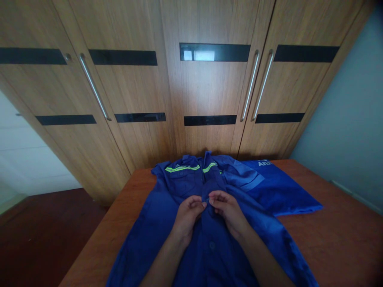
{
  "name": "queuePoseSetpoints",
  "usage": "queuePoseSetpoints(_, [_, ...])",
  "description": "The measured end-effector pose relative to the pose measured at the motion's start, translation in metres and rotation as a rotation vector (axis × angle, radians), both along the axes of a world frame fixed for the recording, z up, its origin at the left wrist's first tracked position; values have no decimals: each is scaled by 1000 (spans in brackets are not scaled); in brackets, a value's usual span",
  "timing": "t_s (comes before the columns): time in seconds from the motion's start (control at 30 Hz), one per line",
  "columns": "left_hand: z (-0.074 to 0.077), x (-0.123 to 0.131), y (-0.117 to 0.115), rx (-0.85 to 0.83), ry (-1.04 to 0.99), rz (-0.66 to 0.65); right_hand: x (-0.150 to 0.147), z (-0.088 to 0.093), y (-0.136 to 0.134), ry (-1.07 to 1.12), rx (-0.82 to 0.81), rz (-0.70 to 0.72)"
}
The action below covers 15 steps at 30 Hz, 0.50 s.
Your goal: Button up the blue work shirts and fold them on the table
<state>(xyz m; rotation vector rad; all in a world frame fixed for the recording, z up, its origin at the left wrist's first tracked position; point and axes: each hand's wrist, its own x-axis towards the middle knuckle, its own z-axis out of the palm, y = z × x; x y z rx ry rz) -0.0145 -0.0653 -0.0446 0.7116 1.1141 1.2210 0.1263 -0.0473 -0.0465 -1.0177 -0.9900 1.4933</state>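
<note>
A blue work shirt with yellow-green reflective stripes near the collar lies spread, front up, on a brown wooden table. My left hand and my right hand meet at the shirt's front placket, about mid-chest. Both hands are closed in a pinch on the fabric edges there, fingertips almost touching each other. Whatever small part they grip is hidden between the fingers. A button shows lower on the placket, between my forearms.
A second blue garment with white lettering lies folded at the shirt's right, partly under it. A wooden wardrobe with long metal handles stands right behind the table. Dark red floor lies to the left, a grey wall to the right.
</note>
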Motion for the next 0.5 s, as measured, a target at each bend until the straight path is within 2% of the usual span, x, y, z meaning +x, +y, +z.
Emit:
queuePoseSetpoints(0.13, [1,0,0,79,103,-26,2,1,0,-13,-31,17])
queuePoseSetpoints(0.27, [1,0,2,206,233,-42,2,-1,1,-125,11,19])
queuePoseSetpoints(0.4, [-2,1,4,386,528,-30,1,-4,3,-240,95,20])
queuePoseSetpoints(0.5, [-4,0,3,434,762,-16,2,-6,5,-308,120,69])
